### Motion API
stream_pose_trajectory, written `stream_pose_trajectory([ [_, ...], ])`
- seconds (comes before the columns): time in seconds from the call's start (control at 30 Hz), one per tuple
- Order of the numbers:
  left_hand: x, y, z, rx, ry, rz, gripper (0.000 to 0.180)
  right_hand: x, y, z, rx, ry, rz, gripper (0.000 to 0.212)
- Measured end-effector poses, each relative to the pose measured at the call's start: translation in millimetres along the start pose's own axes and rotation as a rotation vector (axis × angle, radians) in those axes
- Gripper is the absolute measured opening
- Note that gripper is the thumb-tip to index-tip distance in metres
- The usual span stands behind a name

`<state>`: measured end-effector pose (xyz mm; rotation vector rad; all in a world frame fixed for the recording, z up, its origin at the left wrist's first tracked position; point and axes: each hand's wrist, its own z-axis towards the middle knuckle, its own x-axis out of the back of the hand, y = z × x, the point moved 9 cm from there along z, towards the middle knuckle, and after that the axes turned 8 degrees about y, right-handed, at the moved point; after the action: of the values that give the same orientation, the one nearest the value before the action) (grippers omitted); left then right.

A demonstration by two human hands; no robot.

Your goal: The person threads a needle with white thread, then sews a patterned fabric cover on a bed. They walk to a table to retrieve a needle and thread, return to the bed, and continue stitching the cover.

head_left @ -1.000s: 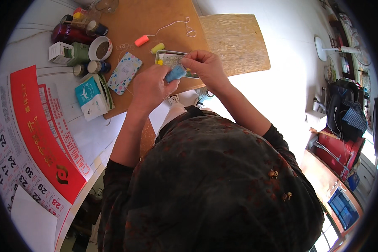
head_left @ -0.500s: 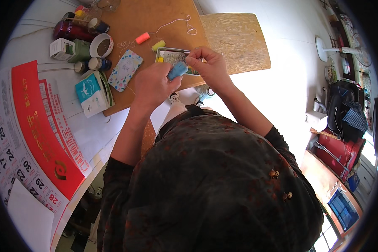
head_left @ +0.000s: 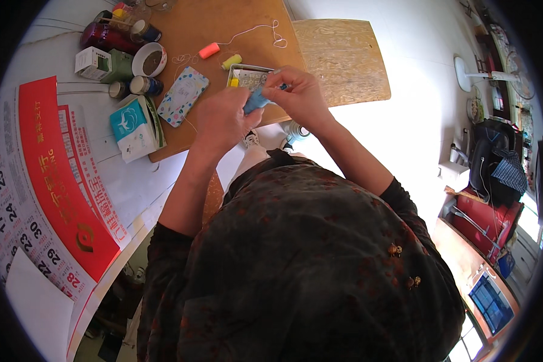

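My left hand (head_left: 222,117) is closed round a blue thread spool (head_left: 256,102), which juts out past the thumb. Against the spool's far end, my right hand (head_left: 300,98) is pinched, thumb to fingers; whatever lies between those fingertips is too small to make out. Both hands are raised over the near edge of the brown table, partly covering an open tin (head_left: 230,77) with a yellow item and other small things inside. Beyond the tin lie a yellow-green thread spool (head_left: 231,61) and a coral-red thread spool (head_left: 209,50) trailing loose thread.
A patterned flat box or lid (head_left: 184,96) lies left of the tin. Along the wall stand a bowl (head_left: 149,59), jars (head_left: 143,85), small boxes (head_left: 94,63) and a tissue pack (head_left: 128,128). A wooden board (head_left: 344,60) adjoins the table on the right.
My right fingertips have come closer to the blue spool and now meet its end. The left hand keeps its grip. The view has shifted slightly.
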<state>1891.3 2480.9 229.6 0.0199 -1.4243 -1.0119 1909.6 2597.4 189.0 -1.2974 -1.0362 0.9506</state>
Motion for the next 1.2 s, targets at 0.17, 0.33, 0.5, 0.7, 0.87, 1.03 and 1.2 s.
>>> stream_pose_trajectory([
  [0.17, -6.5, -32.6, -0.1, 0.040, 0.044, 0.055, 0.023, 14.6, 8.9, -2.2, -0.160, 0.084, 0.002, 0.021],
  [0.33, -41.0, -64.8, 18.4, -0.004, -0.066, 0.199, 0.027, 66.0, 28.3, -3.5, -0.228, 0.285, 0.002, 0.025],
  [0.5, -68.0, -71.6, 30.5, -0.089, 0.024, 0.016, 0.047, 83.6, 40.4, -20.2, -0.297, 0.335, -0.025, 0.023],
  [0.7, -46.3, -31.0, 23.3, 0.400, -0.200, -0.870, 0.084, 63.6, 16.4, -30.6, -0.242, 0.215, 0.112, 0.018],
  [0.87, -17.4, 36.7, 27.6, 0.370, -0.255, -1.169, 0.086, 35.4, -36.3, -21.2, -0.121, 0.077, 0.321, 0.014],
  [1.03, -2.0, 89.1, 37.3, 0.312, -0.255, -1.158, 0.080, 50.9, -83.1, -21.2, 0.009, 0.031, 0.368, 0.012],
  [1.2, 9.4, 139.7, 52.5, 0.189, -0.227, -1.134, 0.052, 93.9, -118.9, -23.3, 0.104, 0.129, 0.477, 0.007],
])
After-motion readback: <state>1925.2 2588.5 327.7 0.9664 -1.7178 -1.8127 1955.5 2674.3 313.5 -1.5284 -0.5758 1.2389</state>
